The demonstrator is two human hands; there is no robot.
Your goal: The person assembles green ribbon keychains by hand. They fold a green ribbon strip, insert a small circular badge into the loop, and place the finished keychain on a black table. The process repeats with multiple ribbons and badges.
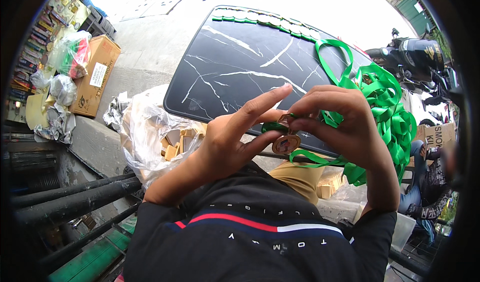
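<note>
A round bronze-coloured medal (286,145) hangs between my hands over the near edge of the dark table. My right hand (345,119) pinches the top of the medal, where its green ribbon is attached. Against the ribbon beside it, the thumb and a finger of my left hand (225,138) close, while the index finger points up and away. Fingers partly hide the ribbon at the join. A big heap of green ribbons (385,102) lies at the table's right side, and one ribbon loops down below my right hand.
Along the far edge of the black marble-patterned table (225,89) lies a row of medals with folded green ribbons (270,21). To the left are a plastic bag (145,127) with small tan pieces and a cardboard box (97,77). A motorcycle (417,57) and a seated person (430,182) are at right.
</note>
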